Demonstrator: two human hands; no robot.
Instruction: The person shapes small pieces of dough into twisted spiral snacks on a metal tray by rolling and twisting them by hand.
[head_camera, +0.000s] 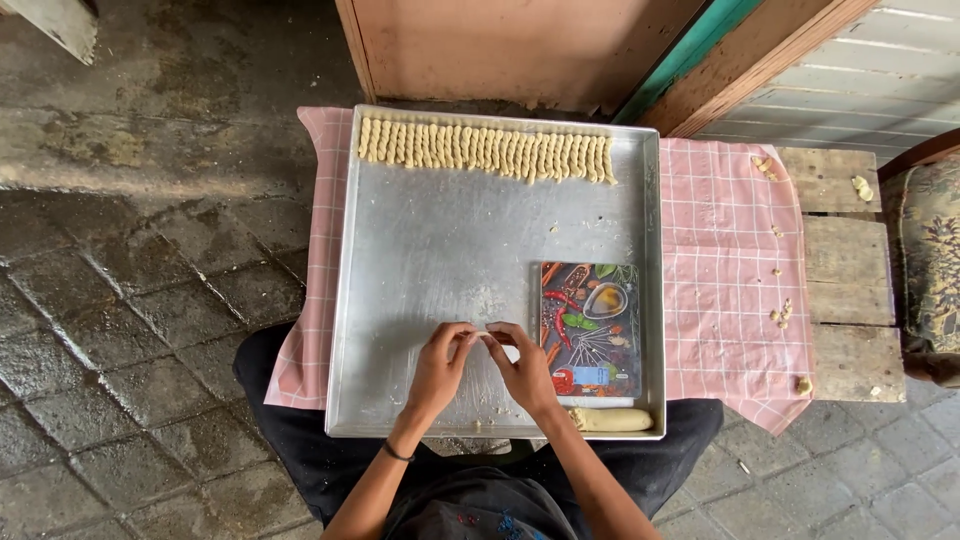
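Damp grey paving stones underlie a low wooden bench (845, 290) draped in a pink checked cloth (730, 250); on the cloth sits a large aluminium baking tray (440, 250), the landmark for all entries.

Along the tray's far rim: one row of twisted dough sticks (487, 150), packed side by side; at the tray's near right corner: a stubby dough log (610, 420); just above that log, inside the tray: a small board printed with spices and chillies (590, 330); right of the tray, on cloth and bench: scattered dough crumbs (782, 314).

Near the tray's near rim, centre: left hand (438, 365) and right hand (525, 370), fingertips meeting; pinched between them, a small dough piece (492, 336), each hand closed on one end, the piece lying just above the tray floor.

Risk, as a judgement: so thin a piece may tear or thin unevenly if the fingers pull apart while twisting; soft dough may stick to fingertips; a dropped piece would land on bare tray, well apart from the finished row.
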